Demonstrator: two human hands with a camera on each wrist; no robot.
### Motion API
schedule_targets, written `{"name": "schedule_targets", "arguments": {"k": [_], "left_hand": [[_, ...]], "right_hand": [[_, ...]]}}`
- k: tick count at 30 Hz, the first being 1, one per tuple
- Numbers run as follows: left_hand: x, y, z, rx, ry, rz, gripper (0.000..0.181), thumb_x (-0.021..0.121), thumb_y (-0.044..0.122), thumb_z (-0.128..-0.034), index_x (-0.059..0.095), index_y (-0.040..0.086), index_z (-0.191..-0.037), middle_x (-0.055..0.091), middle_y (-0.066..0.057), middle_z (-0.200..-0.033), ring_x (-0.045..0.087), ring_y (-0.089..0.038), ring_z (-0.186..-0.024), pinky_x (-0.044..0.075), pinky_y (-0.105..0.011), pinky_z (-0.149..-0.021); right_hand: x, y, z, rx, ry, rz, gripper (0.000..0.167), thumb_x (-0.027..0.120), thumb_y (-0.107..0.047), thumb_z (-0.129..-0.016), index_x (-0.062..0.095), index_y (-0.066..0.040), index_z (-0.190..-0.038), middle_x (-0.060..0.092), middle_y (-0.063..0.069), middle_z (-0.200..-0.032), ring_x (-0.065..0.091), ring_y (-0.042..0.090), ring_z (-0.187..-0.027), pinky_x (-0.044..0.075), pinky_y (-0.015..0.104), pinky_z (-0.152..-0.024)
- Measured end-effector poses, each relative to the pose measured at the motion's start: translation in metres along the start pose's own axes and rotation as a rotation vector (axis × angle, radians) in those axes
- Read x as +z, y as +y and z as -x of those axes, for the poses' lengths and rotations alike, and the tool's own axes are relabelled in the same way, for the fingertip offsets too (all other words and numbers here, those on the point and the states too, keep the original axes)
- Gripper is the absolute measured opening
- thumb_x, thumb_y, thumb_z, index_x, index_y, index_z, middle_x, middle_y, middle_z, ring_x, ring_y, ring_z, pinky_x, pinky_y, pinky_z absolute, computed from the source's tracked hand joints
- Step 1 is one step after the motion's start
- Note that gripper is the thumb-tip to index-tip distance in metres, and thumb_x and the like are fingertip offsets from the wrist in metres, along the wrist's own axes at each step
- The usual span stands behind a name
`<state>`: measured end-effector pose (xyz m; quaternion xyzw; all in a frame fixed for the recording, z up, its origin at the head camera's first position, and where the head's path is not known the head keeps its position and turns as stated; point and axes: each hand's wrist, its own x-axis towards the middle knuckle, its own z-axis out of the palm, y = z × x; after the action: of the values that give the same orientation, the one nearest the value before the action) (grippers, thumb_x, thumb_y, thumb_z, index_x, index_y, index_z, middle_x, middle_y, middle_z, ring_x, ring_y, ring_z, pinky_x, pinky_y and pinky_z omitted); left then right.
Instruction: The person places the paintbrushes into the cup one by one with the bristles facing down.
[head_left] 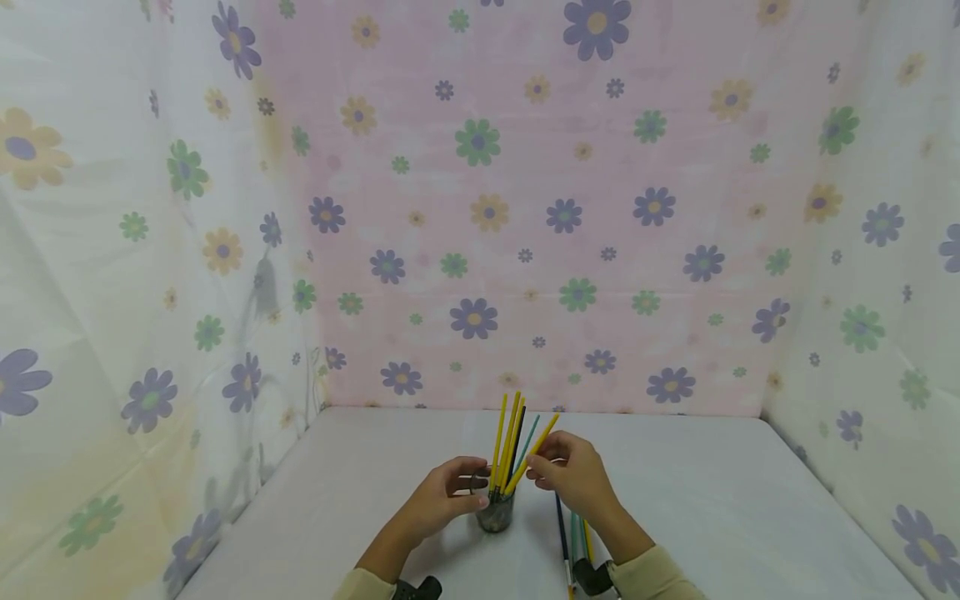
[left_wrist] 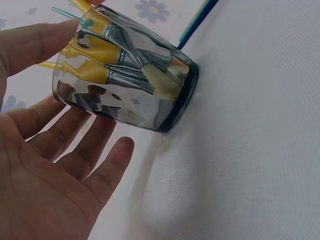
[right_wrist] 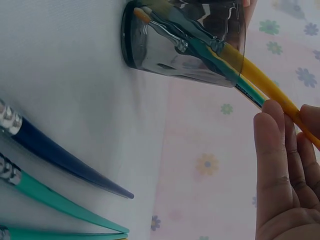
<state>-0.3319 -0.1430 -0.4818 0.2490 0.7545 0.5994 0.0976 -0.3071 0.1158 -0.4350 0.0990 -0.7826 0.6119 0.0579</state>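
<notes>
A clear drinking glass [head_left: 495, 521] with a dark base stands on the white table, holding several paintbrushes [left_wrist: 90, 70] bristles down, with yellow, black and teal handles. My left hand [head_left: 442, 496] grips the glass near its rim, thumb on one side and fingers on the other. At the right of the glass, my right hand [head_left: 576, 471] pinches a yellow-handled paintbrush [right_wrist: 272, 90] by its handle between thumb and fingers. That brush leans right, its lower end inside the glass. Beside it a thin teal handle [head_left: 531, 433] also sticks out.
Loose paintbrushes lie on the table [head_left: 720, 500] under my right forearm: a dark blue one [right_wrist: 70, 155], teal ones [right_wrist: 65, 200] and a yellow one [head_left: 588, 542]. Flowered curtains [head_left: 525, 175] hang behind the table and along both sides.
</notes>
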Motion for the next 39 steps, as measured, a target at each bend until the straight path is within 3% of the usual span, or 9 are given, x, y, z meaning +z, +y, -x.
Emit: {"name": "schedule_targets", "arguments": {"k": [18,26,33,39], "left_hand": [[0.001,-0.003,-0.001,-0.019,0.012,-0.012,0.061,0.078,0.019,-0.0935,0.052,0.000,-0.145,0.060,-0.015,-0.143,0.059,-0.038,-0.132,0.057,-0.045,-0.101],[0.000,-0.002,-0.002,-0.021,0.005,-0.019,0.061,0.077,0.020,-0.0942,0.051,0.001,-0.146,0.059,-0.015,-0.144,0.058,-0.037,-0.133,0.056,-0.046,-0.103],[0.000,-0.001,-0.002,-0.059,0.009,-0.022,0.062,0.077,0.024,-0.0945,0.051,0.004,-0.148,0.058,-0.013,-0.147,0.056,-0.036,-0.135,0.053,-0.050,-0.105],[0.002,-0.001,0.002,-0.053,-0.012,-0.018,0.063,0.073,0.026,-0.0962,0.049,0.009,-0.152,0.056,-0.013,-0.149,0.052,-0.038,-0.139,0.051,-0.052,-0.107]], "right_hand": [[-0.006,0.002,-0.002,0.029,-0.020,0.054,0.027,0.077,-0.022,-0.094,0.068,-0.003,-0.112,0.073,0.008,-0.100,0.075,0.020,-0.087,0.064,0.034,-0.073],[-0.018,0.006,-0.003,0.051,-0.002,0.089,0.029,0.078,-0.023,-0.094,0.068,-0.005,-0.114,0.073,0.007,-0.102,0.074,0.019,-0.087,0.065,0.040,-0.075],[-0.028,0.005,-0.002,0.085,0.021,0.128,0.023,0.079,-0.019,-0.093,0.069,-0.007,-0.110,0.073,0.006,-0.100,0.073,0.020,-0.086,0.064,0.035,-0.069],[-0.036,0.011,0.000,0.121,0.019,0.162,0.023,0.079,-0.018,-0.092,0.069,-0.007,-0.109,0.072,0.006,-0.100,0.073,0.024,-0.086,0.064,0.036,-0.067]]}}
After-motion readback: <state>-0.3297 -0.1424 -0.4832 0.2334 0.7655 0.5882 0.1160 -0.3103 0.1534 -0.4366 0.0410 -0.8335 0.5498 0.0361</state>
